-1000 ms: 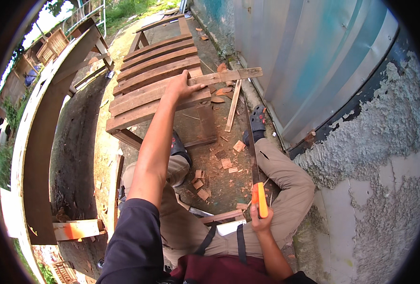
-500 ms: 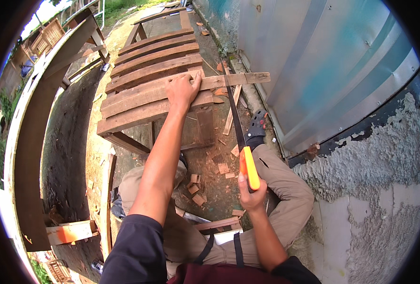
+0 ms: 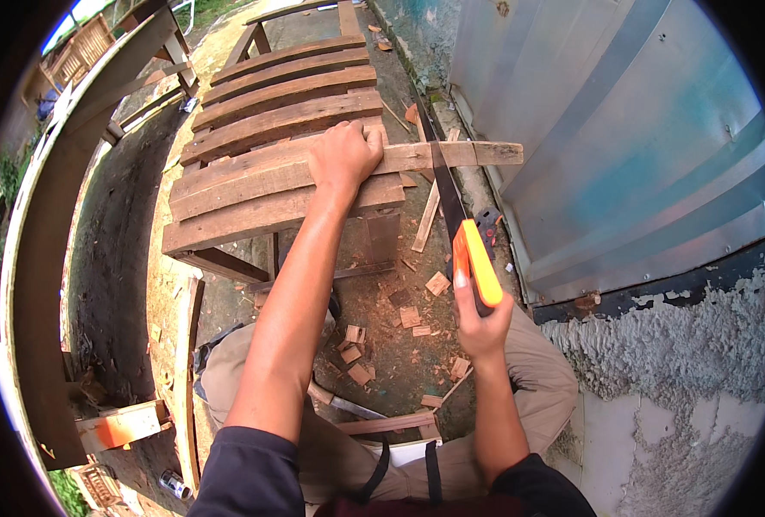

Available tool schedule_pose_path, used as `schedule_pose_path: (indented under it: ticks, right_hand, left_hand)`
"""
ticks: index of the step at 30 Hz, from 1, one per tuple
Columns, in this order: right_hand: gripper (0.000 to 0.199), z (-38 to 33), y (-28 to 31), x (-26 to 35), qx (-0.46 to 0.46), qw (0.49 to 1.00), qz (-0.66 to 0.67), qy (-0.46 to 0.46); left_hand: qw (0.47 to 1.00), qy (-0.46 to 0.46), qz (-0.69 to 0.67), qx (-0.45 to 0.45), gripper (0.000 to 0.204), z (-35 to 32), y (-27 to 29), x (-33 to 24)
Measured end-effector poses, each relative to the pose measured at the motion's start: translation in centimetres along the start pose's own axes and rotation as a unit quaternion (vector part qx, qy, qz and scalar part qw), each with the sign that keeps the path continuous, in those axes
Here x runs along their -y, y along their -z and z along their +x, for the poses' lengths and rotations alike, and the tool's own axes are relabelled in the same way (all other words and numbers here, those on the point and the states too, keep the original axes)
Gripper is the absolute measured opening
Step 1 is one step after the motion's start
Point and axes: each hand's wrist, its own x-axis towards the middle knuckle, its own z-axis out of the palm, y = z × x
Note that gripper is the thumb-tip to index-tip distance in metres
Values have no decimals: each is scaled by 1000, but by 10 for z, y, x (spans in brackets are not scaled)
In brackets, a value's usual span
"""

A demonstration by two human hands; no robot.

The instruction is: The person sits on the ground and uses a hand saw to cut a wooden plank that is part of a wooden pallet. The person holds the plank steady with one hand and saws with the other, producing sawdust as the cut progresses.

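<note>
Across the near end of a slatted wooden desk (image 3: 279,120) lies a wooden strip (image 3: 410,157), weathered brown, its long axis running left to right and its right end projecting beyond the desk. A saw (image 3: 451,195), dark-bladed with a yellow and orange handle (image 3: 483,265), crosses this projecting part, its long axis near to far, tip pointing far and slightly left. The grip of the left hand (image 3: 345,158) is clamped on the strip; that of the right hand (image 3: 484,325), around the handle.
</note>
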Motion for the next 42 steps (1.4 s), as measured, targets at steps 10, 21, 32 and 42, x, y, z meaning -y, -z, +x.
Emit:
schedule_pose_path:
  ticks: [10, 21, 32, 42]
  right_hand:
    - [31, 34, -30, -18, -34, 991, -91, 94]
    - [13, -118, 47, -26, 19, 978, -173, 113]
    - [30, 54, -35, -11, -21, 993, -59, 99]
    - [11, -152, 59, -31, 24, 978, -171, 119]
  left_hand:
    - [997, 58, -9, 49, 45, 11, 6, 2]
    - [999, 40, -1, 31, 46, -2, 10, 1]
    - [996, 69, 9, 47, 46, 6, 19, -8]
    - [998, 53, 4, 42, 46, -5, 14, -7]
